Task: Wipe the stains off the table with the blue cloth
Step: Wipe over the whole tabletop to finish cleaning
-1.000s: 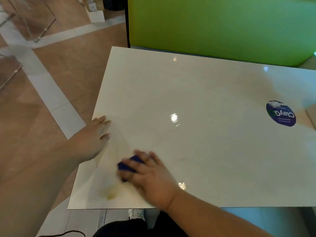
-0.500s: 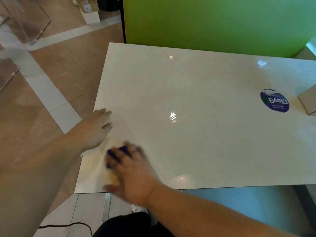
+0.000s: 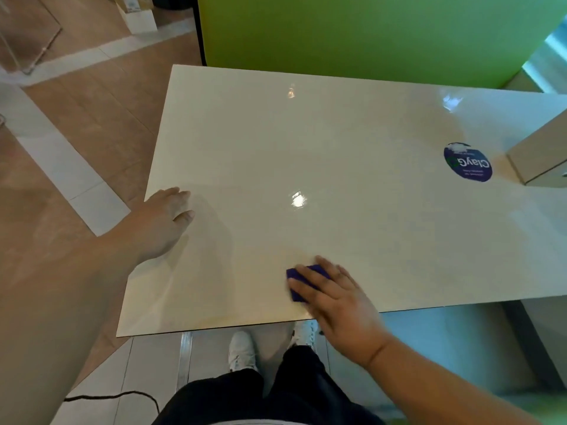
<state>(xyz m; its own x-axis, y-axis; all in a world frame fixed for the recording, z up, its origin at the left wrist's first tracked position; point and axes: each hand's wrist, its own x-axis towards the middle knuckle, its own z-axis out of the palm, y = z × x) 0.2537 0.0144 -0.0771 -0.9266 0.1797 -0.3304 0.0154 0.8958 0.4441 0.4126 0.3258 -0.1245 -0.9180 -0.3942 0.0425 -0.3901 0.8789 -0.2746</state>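
Observation:
A small folded blue cloth (image 3: 296,280) lies flat on the glossy white table (image 3: 322,154) near its front edge. My right hand (image 3: 334,299) presses down on the cloth with straight fingers and covers most of it. My left hand (image 3: 167,217) rests flat on the table's left edge, fingers straight. A faint yellowish smear (image 3: 276,256) shows on the surface just left of and above the cloth.
A round blue sticker (image 3: 468,162) sits at the table's right, next to a cardboard box (image 3: 540,157) at the right edge. A green panel (image 3: 368,32) stands behind the table. A black cable (image 3: 116,395) runs over the floor by my feet.
My right hand has slid the blue cloth to the right along the front edge, away from the left corner. The yellowish patch there has faded. My left hand stays on the left edge.

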